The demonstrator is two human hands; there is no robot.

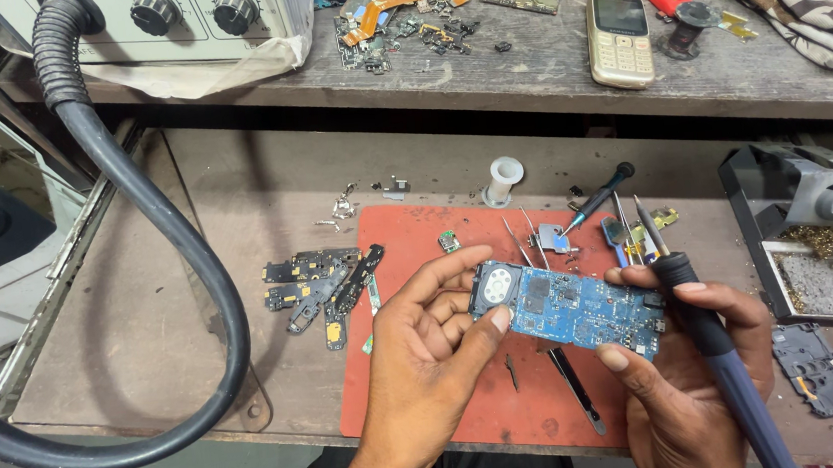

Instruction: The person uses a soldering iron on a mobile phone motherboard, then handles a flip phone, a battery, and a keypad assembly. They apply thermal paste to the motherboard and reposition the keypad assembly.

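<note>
A thick black hose (150, 227) curves over the left part of the wooden workbench (262, 187). In the middle lies an orange-red work mat (408, 250), and the hands work above it.

The blue circuit board (576, 307) is held in the air over the mat, between both hands. It is long and rectangular, covered with small metal shields and grey chips, and at its left end sits a round silver speaker part in a black frame.

The left hand (426, 364) is half closed; its thumb and fingertips pinch the left end of the board. The right hand (686, 381) is curled around the right end of the board and also grips a soldering iron (697, 315) with dark handle, its tip pointing up and away. Black tweezers (579, 388) lie on the mat under the board, probably not touching it.
</note>
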